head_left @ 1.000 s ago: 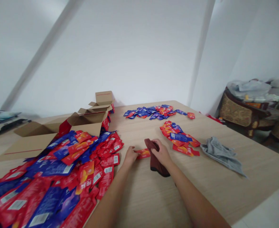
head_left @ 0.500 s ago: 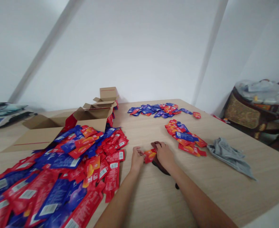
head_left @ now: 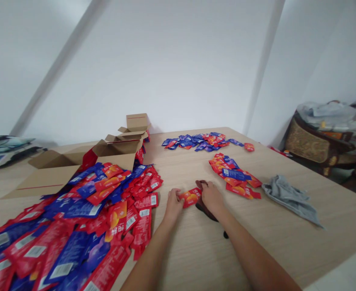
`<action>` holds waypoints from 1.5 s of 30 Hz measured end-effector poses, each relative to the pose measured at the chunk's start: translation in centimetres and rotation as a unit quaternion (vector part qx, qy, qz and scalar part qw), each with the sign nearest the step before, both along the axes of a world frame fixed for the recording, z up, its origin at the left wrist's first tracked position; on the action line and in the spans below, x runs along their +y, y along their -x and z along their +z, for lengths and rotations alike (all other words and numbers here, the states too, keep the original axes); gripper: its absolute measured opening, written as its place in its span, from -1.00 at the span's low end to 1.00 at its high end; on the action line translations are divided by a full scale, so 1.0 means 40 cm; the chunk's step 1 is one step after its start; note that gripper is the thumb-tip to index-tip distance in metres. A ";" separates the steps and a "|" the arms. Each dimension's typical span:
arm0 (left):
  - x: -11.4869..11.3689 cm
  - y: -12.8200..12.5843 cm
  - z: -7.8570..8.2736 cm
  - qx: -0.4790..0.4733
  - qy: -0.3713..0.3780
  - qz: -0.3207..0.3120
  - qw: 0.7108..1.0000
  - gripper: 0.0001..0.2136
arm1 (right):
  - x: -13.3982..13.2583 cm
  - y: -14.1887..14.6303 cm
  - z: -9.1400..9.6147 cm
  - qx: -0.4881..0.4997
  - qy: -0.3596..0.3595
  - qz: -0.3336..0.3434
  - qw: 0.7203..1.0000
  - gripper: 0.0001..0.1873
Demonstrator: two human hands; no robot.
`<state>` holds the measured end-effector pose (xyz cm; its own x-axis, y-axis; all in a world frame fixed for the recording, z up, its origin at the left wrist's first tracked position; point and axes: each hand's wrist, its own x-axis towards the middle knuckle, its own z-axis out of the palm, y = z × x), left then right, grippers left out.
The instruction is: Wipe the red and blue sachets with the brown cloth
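Note:
My left hand is closed in a pinch on the left end of a red pouch with orange fruit printed on it. At the pouch's right end, my right hand is closed on a dark brown, floppy piece that looks like cloth. Part of this brown piece lies under the hand and wrist, so its full shape is hidden. The pouch is held low over the wooden table, its printed face up.
A large heap of red and blue pouches spreads at left, before open cardboard boxes. Smaller pouch piles lie at the back and right. A grey cloth rests near the right edge; a patterned chair stands beyond.
More of the red pouch's printed face shows between my hands, and my right hand with the brown piece has shifted slightly right along it. The camera view has moved slightly.

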<state>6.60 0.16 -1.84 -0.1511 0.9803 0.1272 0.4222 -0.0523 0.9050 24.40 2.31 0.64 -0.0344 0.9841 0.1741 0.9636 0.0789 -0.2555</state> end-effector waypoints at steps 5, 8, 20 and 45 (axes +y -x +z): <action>-0.037 0.012 0.030 0.268 -0.063 -0.122 0.954 -0.49 | -0.009 0.004 -0.016 0.050 -0.019 0.006 0.999 -0.61; -0.041 0.016 0.036 0.326 -0.097 -0.122 0.933 -0.62 | 0.000 -0.008 -0.024 0.097 -0.019 0.009 0.995 -0.61; 0.006 0.004 0.012 -0.012 0.004 -0.031 0.999 -0.78 | -0.097 0.086 0.040 0.167 -0.139 0.147 0.965 -0.59; 0.022 0.052 0.023 -0.121 0.072 0.043 0.989 -0.70 | -0.006 0.047 -0.003 0.000 -0.009 0.065 0.998 -0.60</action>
